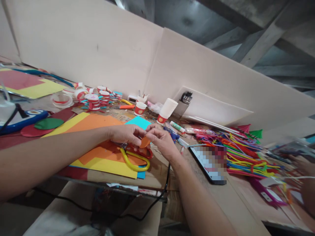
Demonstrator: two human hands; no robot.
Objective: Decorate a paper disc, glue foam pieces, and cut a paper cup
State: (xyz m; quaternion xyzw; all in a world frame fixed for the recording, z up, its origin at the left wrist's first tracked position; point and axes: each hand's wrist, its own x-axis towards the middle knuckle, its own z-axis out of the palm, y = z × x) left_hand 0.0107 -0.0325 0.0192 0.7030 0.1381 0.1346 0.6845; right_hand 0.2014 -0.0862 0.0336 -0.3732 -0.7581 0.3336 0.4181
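My left hand (126,135) and my right hand (162,140) meet above the table with a small orange paper piece (145,142) between their fingertips. The right thumb and fingers pinch it, and the left fingers close on its other side. Just below lies a pair of scissors with a yellow handle loop (134,165) and a red loop, resting on sheets of orange paper (98,154) and yellow paper (110,168). Behind my hands is a cyan sheet (139,122). A blue glue gun (172,133) is partly hidden behind the right hand.
White paper cups (167,109) stand in a stack at the back, near a grey bottle (182,105) and a glue stick (177,127). On the right lie a phone (209,165) and colourful pipe cleaners (246,157). Another person's hand (302,165) shows at the far right.
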